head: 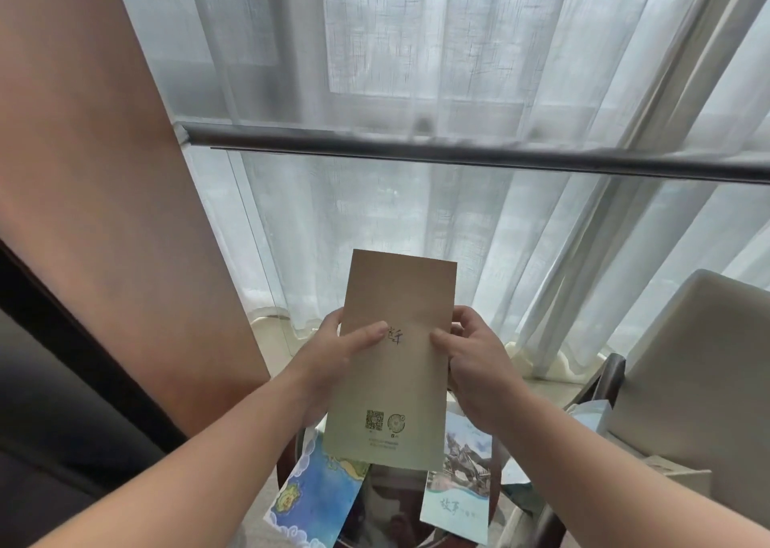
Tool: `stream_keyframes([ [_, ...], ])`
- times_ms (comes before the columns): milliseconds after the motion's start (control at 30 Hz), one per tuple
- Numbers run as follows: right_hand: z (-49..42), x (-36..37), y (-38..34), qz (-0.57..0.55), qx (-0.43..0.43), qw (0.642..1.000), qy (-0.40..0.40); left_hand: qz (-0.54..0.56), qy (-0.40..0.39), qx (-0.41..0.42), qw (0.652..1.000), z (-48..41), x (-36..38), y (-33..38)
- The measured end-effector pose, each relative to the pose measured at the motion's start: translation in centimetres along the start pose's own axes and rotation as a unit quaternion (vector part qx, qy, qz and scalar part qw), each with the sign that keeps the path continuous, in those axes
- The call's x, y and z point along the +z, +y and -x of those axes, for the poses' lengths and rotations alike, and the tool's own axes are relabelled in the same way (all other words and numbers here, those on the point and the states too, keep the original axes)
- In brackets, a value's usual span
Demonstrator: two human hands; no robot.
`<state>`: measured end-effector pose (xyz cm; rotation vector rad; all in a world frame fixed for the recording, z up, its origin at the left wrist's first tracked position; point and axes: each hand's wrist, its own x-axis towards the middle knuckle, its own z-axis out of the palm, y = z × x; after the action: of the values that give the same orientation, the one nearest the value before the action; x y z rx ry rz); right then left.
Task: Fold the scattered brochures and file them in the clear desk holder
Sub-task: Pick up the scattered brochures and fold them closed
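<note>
A tan brochure (396, 364), folded to a tall narrow panel with a QR code near its lower edge, is held upright in front of me. My left hand (333, 356) pinches its left edge, thumb on the front. My right hand (471, 360) pinches the right edge the same way. Below it, a blue map brochure (316, 493) lies at the lower left of a small round glass table (391, 506). A pale brochure with a photo and blue waves (458, 489) lies at the table's right. The clear desk holder is not in view.
Sheer white curtains (416, 214) and a grey window rail (458, 152) fill the background. A brown drape (104, 172) hangs at the left. A light upholstered chair (700, 381) stands at the right, with pale blue paper (591, 414) beside it.
</note>
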<state>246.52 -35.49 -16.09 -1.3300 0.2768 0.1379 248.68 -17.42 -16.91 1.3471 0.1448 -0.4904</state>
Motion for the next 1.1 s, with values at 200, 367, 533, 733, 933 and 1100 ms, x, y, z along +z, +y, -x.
stream_keyframes([
  [200, -0.3, -0.9, 0.5, 0.119, -0.027, 0.991, 0.062, 0.011, 0.050, 0.034, 0.998, -1.0, 0.6, -0.7],
  [367, -0.7, -2.6, 0.7, 0.036, 0.065, 0.997, -0.008, 0.037, -0.019, 0.041, 0.998, -1.3, 1.1, -0.8],
  [533, -1.2, -2.9, 1.3, 0.028, 0.020, 0.999, 0.028, -0.191, 0.145, 0.089, 0.967, -1.7, 2.3, -1.4],
  [733, -1.9, -4.4, 1.3, 0.036, 0.023, 0.999, 0.009, -0.080, 0.078, 0.035, 0.993, -2.0, 3.9, -1.1],
  [933, -2.8, -6.8, 2.8, 0.092, 0.048, 0.994, 0.028, -0.100, 0.093, 0.032, 0.990, -3.1, 5.2, -2.6],
  [1100, -3.6, -8.5, 5.8, 0.134, 0.080, 0.984, 0.086, -0.274, 0.067, 0.024, 0.959, -5.2, 4.7, -6.3],
])
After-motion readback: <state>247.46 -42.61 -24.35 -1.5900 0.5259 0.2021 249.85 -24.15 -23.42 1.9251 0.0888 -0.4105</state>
